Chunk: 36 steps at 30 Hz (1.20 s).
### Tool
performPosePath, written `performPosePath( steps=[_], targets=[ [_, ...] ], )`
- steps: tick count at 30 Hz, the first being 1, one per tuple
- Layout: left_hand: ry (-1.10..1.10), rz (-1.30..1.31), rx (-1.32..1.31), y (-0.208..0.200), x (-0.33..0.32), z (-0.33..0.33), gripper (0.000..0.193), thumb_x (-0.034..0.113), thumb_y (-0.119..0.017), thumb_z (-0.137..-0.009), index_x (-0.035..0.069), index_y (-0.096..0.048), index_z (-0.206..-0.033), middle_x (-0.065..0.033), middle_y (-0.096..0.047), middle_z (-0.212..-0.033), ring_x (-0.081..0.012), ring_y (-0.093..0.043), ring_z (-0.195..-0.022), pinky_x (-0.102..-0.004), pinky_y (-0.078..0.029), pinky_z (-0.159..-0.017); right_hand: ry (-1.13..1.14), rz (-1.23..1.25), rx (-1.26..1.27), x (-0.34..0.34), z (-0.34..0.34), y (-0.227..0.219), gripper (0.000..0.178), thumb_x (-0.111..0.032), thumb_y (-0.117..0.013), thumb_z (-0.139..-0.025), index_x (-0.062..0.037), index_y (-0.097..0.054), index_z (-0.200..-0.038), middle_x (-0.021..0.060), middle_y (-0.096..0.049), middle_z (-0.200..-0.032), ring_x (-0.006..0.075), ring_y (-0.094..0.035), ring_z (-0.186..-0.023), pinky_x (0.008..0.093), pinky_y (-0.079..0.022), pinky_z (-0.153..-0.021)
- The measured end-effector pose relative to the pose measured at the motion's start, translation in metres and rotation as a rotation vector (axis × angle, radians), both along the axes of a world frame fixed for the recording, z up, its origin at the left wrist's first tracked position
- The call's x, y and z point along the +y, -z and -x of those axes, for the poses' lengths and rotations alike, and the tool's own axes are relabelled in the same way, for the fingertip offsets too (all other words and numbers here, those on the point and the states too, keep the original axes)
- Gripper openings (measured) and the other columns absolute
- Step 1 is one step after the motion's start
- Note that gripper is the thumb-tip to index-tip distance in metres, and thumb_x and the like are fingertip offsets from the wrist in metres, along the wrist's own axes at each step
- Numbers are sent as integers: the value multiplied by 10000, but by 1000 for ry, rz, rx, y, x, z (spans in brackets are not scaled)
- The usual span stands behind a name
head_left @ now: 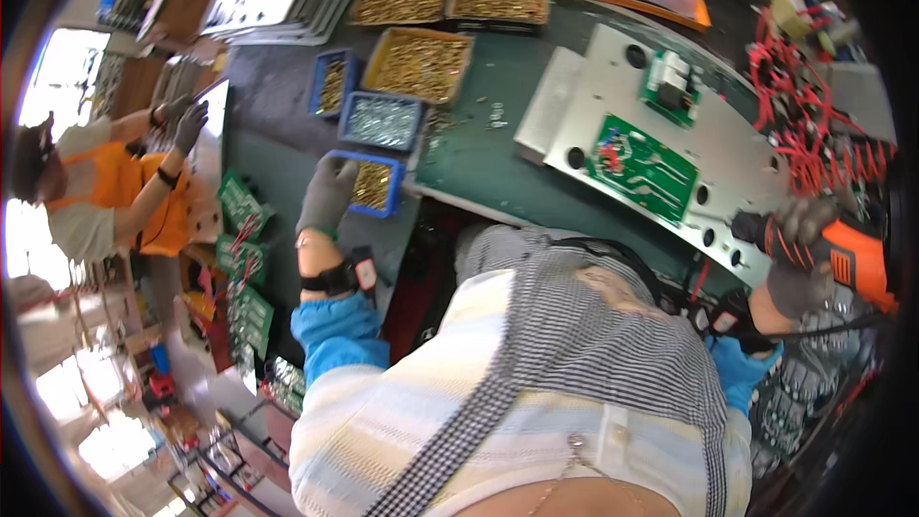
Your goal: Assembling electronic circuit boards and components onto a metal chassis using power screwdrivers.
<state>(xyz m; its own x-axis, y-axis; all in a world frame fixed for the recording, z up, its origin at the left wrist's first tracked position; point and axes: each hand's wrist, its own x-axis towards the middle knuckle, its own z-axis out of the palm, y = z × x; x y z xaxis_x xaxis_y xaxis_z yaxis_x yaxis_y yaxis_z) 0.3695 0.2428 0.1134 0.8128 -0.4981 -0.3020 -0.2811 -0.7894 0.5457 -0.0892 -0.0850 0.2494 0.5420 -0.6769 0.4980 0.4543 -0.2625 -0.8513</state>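
While hands apart; tool in right

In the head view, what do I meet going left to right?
Co-worker in orange, row of green boards, left hand, yellow bin, large green circuit board, right hand gripping orange power tool.

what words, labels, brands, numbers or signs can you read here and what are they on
No text is readable anywhere in this picture.
Orange-and-black power tool in the grey-gloved right hand: any lettering is too blurred.
Rectangular green circuit board on the silver metal plate: any printing is too small.
Blue plastic bin by the grey-gloved left hand: no legible label.
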Motion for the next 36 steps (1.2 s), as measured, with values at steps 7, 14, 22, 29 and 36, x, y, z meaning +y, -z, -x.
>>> performPosePath(
  steps=[7,14,22,29,36],
  targets=[
    [29,-476,-254,11,-12,44,451,431,-600,-826,56,-481,-1046,-231,-635,-999,-399,-604,-963,-489,-465,-791,168,-44,-37,-3,-14,-13,548,-343,-637,-805,-30,-412,-1194,49,-469,-805,197,-477,-743,412,-416,-779],
    [244,-378,-219,25,8,14,337,349,-545,-862,47,-491,-1001,-235,-623,-986,-430,-579,-949,-496,-448,-784,263,-98,-187,-8,-30,-17,376,-351,-566,-842,-19,-475,-993,55,-467,-830,197,-483,-808,396,-424,-811],
    [60,142,3,24,15,19,152,146,-515,-890,8,-512,-955,-119,-580,-755,-303,-574,-698,-378,-470,-683,288,-169,-322,-25,-12,-8,438,-278,-555,-850,-83,-425,-1220,66,-521,-846,210,-519,-805,447,-436,-821],
    [-428,1015,893,15,13,39,130,205,-484,-954,115,-509,-1044,-2,-501,-795,-80,-452,-630,-193,-362,-492,-35,-294,-328,-56,-10,2,384,-295,-529,-854,-5,-451,-1092,85,-490,-927,243,-499,-939,436,-382,-967],
    [-94,1111,1256,-4,-91,47,349,179,-497,-941,-22,-459,-1224,-78,-583,-977,-129,-541,-770,-206,-436,-615,-12,-344,-453,-47,-59,-15,394,-264,-537,-856,39,-464,-1096,106,-521,-931,259,-526,-933,471,-385,-966]
  ],
)
